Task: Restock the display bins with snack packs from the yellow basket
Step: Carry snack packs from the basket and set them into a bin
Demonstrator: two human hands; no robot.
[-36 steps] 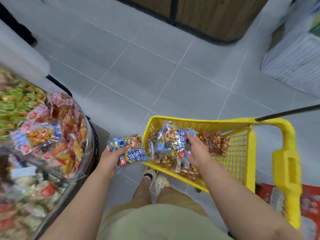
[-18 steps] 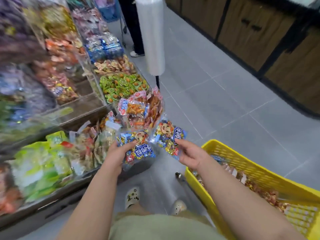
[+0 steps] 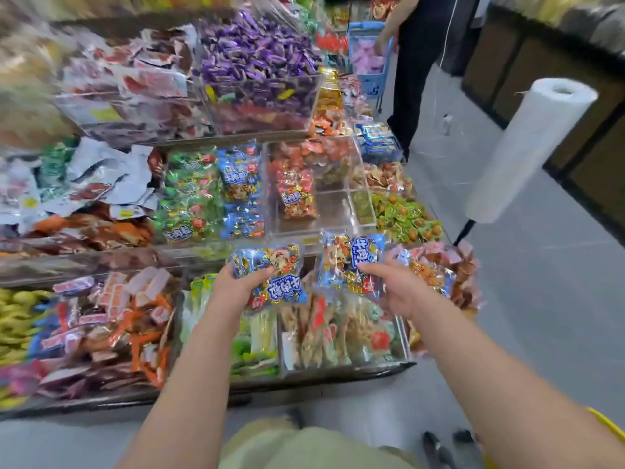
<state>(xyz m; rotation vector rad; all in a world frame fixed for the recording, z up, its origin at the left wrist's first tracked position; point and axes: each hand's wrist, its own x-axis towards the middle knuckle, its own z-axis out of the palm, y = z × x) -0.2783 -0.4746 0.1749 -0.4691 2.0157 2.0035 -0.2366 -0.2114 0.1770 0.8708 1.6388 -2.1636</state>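
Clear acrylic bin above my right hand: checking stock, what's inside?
The clear acrylic bin holds one red-and-gold snack pack at left; the rest looks bare. The right hand's blue snack pack hides its front corner.

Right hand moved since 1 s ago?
Yes. The right hand, gripping a blue snack pack, left the yellow basket and is now over the display bins.

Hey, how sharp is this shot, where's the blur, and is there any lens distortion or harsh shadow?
Head view: the blue packs in the left hand and right hand are fairly sharp; motion blur smears the upper-left bins and the left edge; the wide lens tilts the bag roll; light is even, with no hard shadows.
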